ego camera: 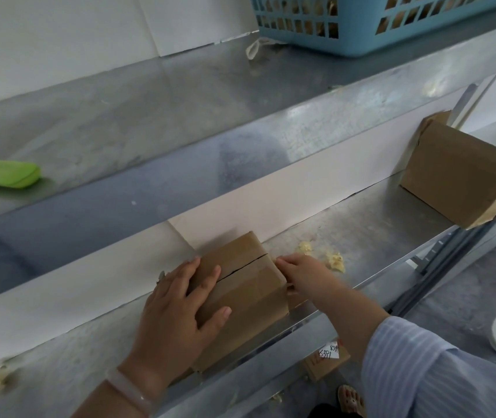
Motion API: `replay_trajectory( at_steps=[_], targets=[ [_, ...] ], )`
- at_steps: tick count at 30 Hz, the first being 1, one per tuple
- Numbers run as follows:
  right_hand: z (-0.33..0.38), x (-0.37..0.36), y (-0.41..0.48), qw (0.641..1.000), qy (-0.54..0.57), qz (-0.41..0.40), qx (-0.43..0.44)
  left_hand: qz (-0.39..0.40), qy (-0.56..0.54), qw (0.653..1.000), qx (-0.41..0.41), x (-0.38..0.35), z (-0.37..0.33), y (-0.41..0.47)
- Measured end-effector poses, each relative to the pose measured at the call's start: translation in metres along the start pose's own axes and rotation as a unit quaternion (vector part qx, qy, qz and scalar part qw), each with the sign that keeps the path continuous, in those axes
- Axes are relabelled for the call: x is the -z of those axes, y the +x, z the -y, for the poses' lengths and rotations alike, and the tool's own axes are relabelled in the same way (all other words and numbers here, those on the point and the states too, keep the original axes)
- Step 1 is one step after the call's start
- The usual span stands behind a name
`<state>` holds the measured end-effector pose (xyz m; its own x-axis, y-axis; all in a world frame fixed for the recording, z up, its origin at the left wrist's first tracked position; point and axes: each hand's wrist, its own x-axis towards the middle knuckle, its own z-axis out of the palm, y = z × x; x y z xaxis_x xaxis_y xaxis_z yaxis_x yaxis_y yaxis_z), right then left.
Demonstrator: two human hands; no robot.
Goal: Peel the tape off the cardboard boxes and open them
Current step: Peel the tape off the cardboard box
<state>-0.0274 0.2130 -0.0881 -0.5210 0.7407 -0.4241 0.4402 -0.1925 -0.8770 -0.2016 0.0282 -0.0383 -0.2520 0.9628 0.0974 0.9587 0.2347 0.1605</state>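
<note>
A small brown cardboard box (246,285) lies on the metal shelf (370,224) in front of me. A strip of clear tape runs across its top and a dark seam shows between its flaps. My left hand (177,315) rests flat on the box's left side with spread fingers. My right hand (301,276) is at the box's right edge, its fingertips pinching the tape end there. A second cardboard box (458,173) stands at the shelf's far right with its flaps loose.
Yellowish crumpled scraps (334,259) lie on the shelf right of the box. The upper shelf holds a green case (8,176) at left and a blue plastic basket (361,22) at back. Another labelled box (328,362) sits on the floor below.
</note>
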Motion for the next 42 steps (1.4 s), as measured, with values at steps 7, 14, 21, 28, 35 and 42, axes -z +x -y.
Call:
replay_trajectory(
  at_steps=[7,14,21,28,35,42],
  targets=[
    [-0.003,0.014,-0.002,0.992,0.121,0.027,-0.002,0.001,-0.002,1.000,-0.001,-0.002,0.002,0.000],
    [-0.002,0.007,-0.003,0.999,0.020,-0.038,0.006,-0.001,-0.007,1.000,-0.002,-0.002,0.001,0.000],
    [0.016,0.024,-0.008,0.976,0.027,-0.205,0.066,-0.005,-0.011,1.000,-0.007,-0.003,0.002,0.001],
    [0.022,0.077,0.005,0.951,-0.080,-0.288,0.077,-0.032,-0.038,0.999,-0.006,-0.005,0.003,0.000],
    [0.034,0.055,-0.011,0.950,-0.200,-0.223,0.093,-0.120,-0.085,0.989,-0.016,-0.004,0.002,-0.003],
    [0.042,-0.005,-0.060,0.965,-0.191,-0.041,0.176,-0.258,-0.113,0.953,0.113,0.006,0.003,-0.022]
  ],
)
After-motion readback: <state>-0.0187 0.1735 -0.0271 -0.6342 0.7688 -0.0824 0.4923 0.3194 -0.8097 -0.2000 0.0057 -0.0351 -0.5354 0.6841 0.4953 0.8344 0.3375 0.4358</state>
